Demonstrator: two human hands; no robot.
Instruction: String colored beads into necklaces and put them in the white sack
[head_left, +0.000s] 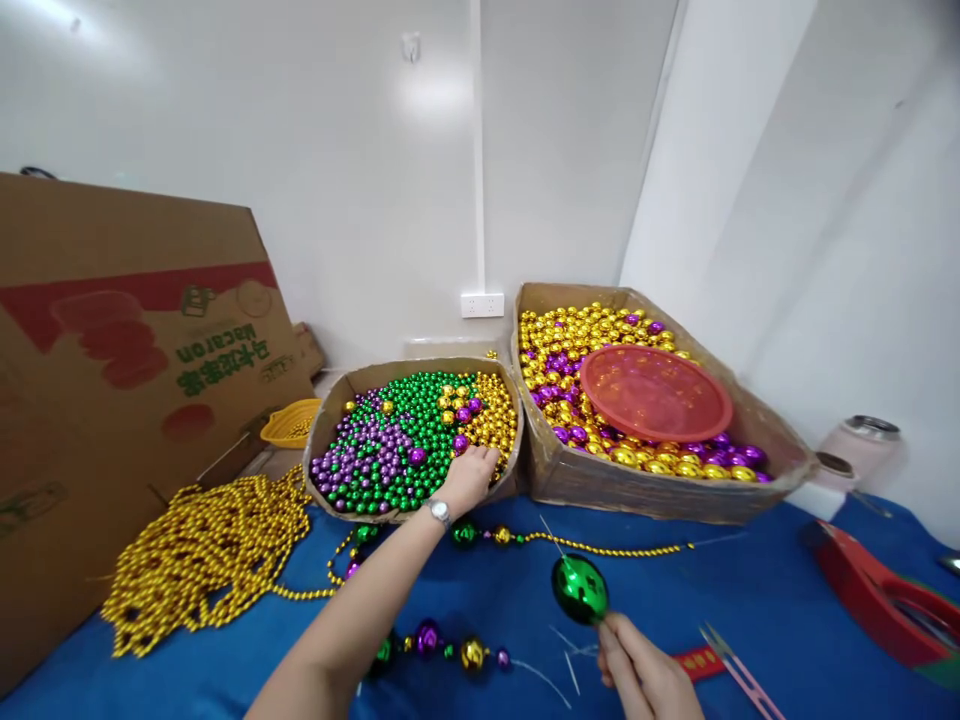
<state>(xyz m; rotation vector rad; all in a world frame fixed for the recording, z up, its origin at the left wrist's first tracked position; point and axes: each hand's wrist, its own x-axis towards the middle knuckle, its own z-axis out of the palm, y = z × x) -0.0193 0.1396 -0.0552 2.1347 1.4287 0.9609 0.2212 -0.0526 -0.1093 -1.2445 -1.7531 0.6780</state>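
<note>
My left hand [466, 478], with a watch on its wrist, reaches into a cardboard box [330, 410] of small green, purple and gold beads. Its fingers curl down among the gold beads at the box's right side, and what they grip is hidden. My right hand [643, 672] is low at the centre and pinches a large shiny green ball [580, 588] from below. A thin thread runs from the ball across the blue cloth [750, 600]. Two partly strung lines of mixed beads [501, 537] [450, 648] lie between my arms.
A larger box [637, 490] of gold and purple balls holds a red plastic bowl [654, 392]. A heap of gold bead strands [202, 550] lies left, beside a big cardboard carton [112, 350] and a yellow basket [289, 422]. A red tape dispenser [885, 600], pink scissors [739, 672] and white jars [859, 445] sit right.
</note>
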